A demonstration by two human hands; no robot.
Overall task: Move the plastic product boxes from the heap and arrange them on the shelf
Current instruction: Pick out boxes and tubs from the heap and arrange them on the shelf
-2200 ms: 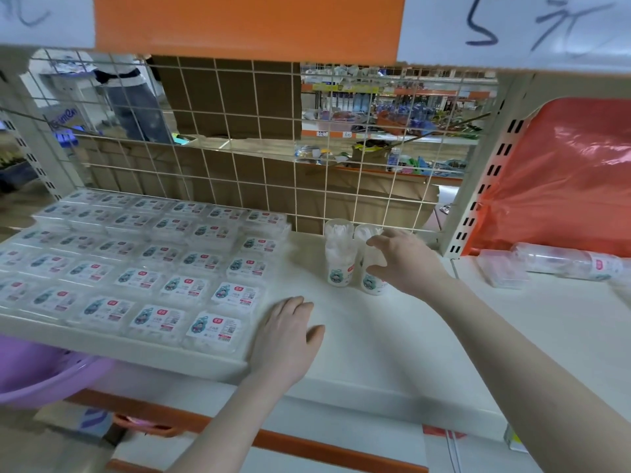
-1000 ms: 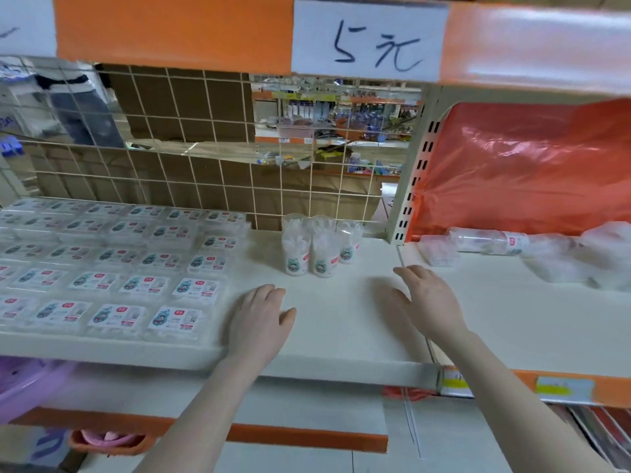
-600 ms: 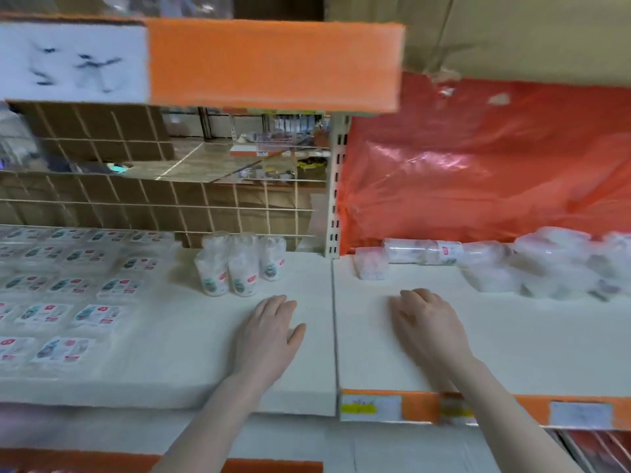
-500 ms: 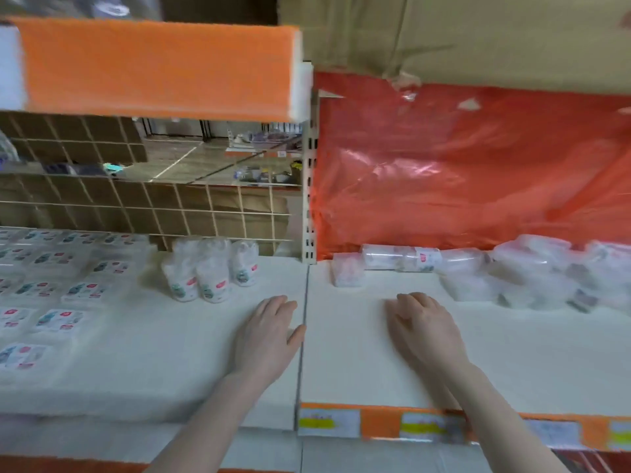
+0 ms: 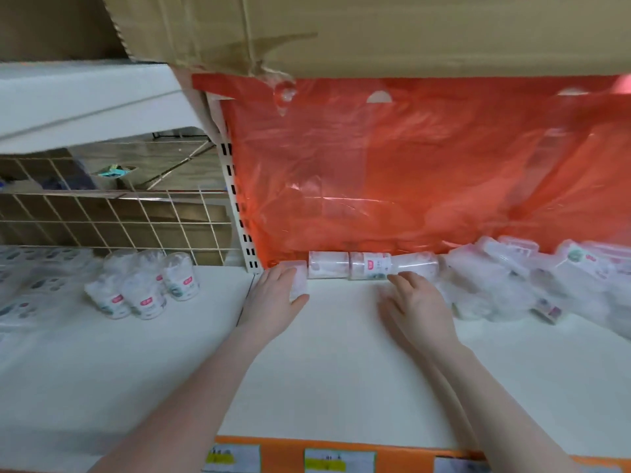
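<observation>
A heap of clear plastic product boxes (image 5: pixel 512 285) lies at the back right of the white shelf (image 5: pixel 341 370). A row of round clear containers (image 5: pixel 370 266) lies on its side along the back, left of the heap. My left hand (image 5: pixel 273 302) touches a small clear box (image 5: pixel 299 279) at the row's left end, thumb in front of it. My right hand (image 5: pixel 416 305) lies open on the shelf, fingertips at the rightmost lying container (image 5: pixel 418 264). Three round tubs (image 5: pixel 143 288) stand upright on the left bay.
A red plastic bag (image 5: pixel 409 182) hangs behind the heap. A cardboard box (image 5: pixel 341 29) overhangs from above. A perforated upright post (image 5: pixel 239 216) and a wire grid (image 5: pixel 102 216) bound the left bay, where flat labelled boxes (image 5: pixel 20 302) lie in rows. Price labels (image 5: pixel 338 460) line the front edge.
The view has swung right from the left bay to the right one. Both hands have moved right and reached back to the lying containers; the left hand now touches the small box.
</observation>
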